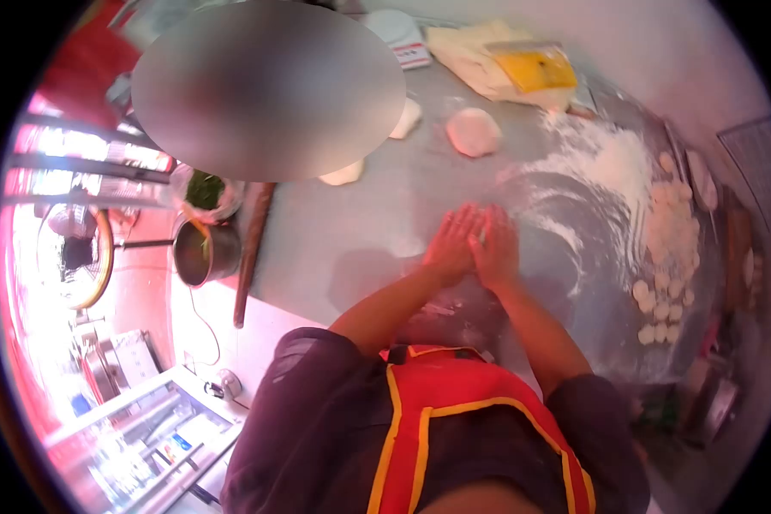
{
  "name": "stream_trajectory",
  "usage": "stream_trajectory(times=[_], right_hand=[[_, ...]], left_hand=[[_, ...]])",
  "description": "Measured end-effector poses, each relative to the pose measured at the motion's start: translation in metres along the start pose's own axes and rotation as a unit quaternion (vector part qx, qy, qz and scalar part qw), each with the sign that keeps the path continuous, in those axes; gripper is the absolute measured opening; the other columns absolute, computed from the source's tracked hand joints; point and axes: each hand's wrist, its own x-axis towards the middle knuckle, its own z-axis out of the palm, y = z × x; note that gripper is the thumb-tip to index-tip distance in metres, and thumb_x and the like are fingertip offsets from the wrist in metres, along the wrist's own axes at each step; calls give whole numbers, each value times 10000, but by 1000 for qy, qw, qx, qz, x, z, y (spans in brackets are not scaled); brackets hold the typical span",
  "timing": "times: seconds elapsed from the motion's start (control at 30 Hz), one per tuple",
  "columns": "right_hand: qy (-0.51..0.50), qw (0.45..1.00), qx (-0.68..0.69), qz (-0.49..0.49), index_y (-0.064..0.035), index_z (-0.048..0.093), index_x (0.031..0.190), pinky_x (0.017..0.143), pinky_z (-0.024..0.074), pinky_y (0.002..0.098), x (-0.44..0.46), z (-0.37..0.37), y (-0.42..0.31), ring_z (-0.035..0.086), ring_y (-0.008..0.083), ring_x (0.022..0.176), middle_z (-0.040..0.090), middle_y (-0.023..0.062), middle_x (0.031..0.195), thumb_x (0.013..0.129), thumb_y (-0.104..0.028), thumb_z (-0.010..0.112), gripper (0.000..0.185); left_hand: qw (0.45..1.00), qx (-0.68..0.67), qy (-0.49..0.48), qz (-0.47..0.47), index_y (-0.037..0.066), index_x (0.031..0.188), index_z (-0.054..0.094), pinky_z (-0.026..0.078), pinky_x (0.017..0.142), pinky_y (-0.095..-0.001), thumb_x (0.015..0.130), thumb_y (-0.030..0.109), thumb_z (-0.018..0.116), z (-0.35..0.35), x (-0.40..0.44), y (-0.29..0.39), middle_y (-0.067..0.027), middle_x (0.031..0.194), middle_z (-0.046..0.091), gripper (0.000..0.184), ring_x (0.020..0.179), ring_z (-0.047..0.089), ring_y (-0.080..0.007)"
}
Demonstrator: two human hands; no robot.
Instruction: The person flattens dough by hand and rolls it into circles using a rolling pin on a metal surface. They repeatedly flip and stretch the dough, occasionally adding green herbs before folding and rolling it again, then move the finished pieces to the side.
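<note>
My left hand (451,246) and my right hand (497,248) lie side by side on the grey metal worktop (317,244), thumbs close together. Their fingers are stretched out flat and point away from me. Whether anything lies under the palms is hidden. Beyond them rests a flat round of dough (474,132). Two more dough pieces show partly farther left, one pale piece (407,118) and another (343,174), both cut off by a blurred oval. To the right of my hands, loose white flour (604,163) is spread in swept streaks.
Many small dough rounds (672,231) cover the right side. A long wooden rolling pin (254,248) lies along the left edge, beside a metal pot (207,254) and a bowl of chopped greens (204,190). At the back are a white scale (398,41) and a yellow packet (535,70).
</note>
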Motion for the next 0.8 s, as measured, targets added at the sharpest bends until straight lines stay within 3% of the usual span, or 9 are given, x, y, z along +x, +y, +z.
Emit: stream_trajectory(times=[0.07, 0.1, 0.23, 0.3, 0.37, 0.57, 0.6, 0.7, 0.8], right_hand=[[-16, 1000, 6, 2, -141, 436, 1463, 1128, 287, 561, 22, 17, 24, 367, 414, 1386, 417, 199, 1487, 964, -388, 556, 569], [-40, 998, -54, 3, -138, 453, 1449, 1124, 287, 569, -12, -19, 12, 376, 412, 1379, 426, 195, 1479, 959, -391, 560, 561], [-6, 997, -76, -33, -144, 511, 1400, 1112, 274, 615, -21, -13, -51, 411, 410, 1354, 457, 165, 1452, 920, -414, 608, 560], [-50, 993, -77, -69, -154, 499, 1413, 1111, 268, 625, -41, -21, -54, 408, 412, 1358, 458, 154, 1454, 911, -426, 618, 583], [-104, 983, -107, -105, -145, 479, 1430, 1114, 268, 623, -69, -41, -47, 396, 420, 1366, 452, 169, 1457, 911, -429, 619, 608], [2, 985, -169, -30, -88, 466, 1421, 1082, 315, 621, -50, -53, 15, 427, 445, 1329, 469, 230, 1412, 914, -367, 640, 604], [35, 986, -162, -9, -85, 466, 1419, 1066, 328, 619, -35, -46, 13, 442, 447, 1308, 479, 227, 1403, 916, -361, 638, 599], [67, 979, -189, -34, -86, 466, 1413, 1029, 343, 621, -17, -6, -3, 473, 443, 1261, 500, 214, 1384, 923, -361, 624, 584], [-21, 986, -126, -110, -64, 453, 1411, 1082, 298, 625, -32, -1, -71, 448, 427, 1311, 494, 212, 1401, 907, -379, 633, 621]], left_hand=[[1000, -2, 10, -4, 56, 1523, 325, 154, 1204, -536, 961, 368, 517, -9, 14, -14, -183, 1594, 288, 671, 1498, 215, -346], [995, -59, 42, -64, 51, 1517, 333, 161, 1205, -527, 952, 348, 530, -21, -23, 9, -190, 1584, 301, 667, 1491, 230, -346], [937, -47, 130, -322, 1, 1467, 375, 214, 1188, -527, 916, 223, 584, -98, -111, -121, -249, 1521, 369, 630, 1435, 321, -382], [888, 58, 238, -390, -51, 1414, 405, 274, 1155, -526, 902, 197, 607, -133, -171, -169, -310, 1458, 408, 604, 1383, 380, -436], [852, 146, 213, -455, -49, 1421, 395, 329, 1122, -501, 891, 194, 623, -130, -221, -221, -311, 1409, 441, 627, 1336, 426, -437], [872, 104, 46, -475, -35, 1223, 527, 482, 947, -482, 865, 201, 652, -128, -255, -289, -258, 1222, 579, 446, 1152, 559, -430], [874, 86, 106, -467, 4, 1109, 561, 497, 888, -504, 856, 207, 657, -126, -259, -291, -247, 1145, 621, 338, 1065, 605, -435], [841, -37, 110, -528, 32, 1109, 567, 493, 848, -513, 849, 218, 659, -160, -254, -253, -223, 1092, 644, 333, 995, 631, -418], [840, 8, 153, -521, 54, 1111, 565, 495, 800, -512, 847, 228, 664, -165, -274, -211, -195, 1038, 662, 331, 924, 647, -409]])
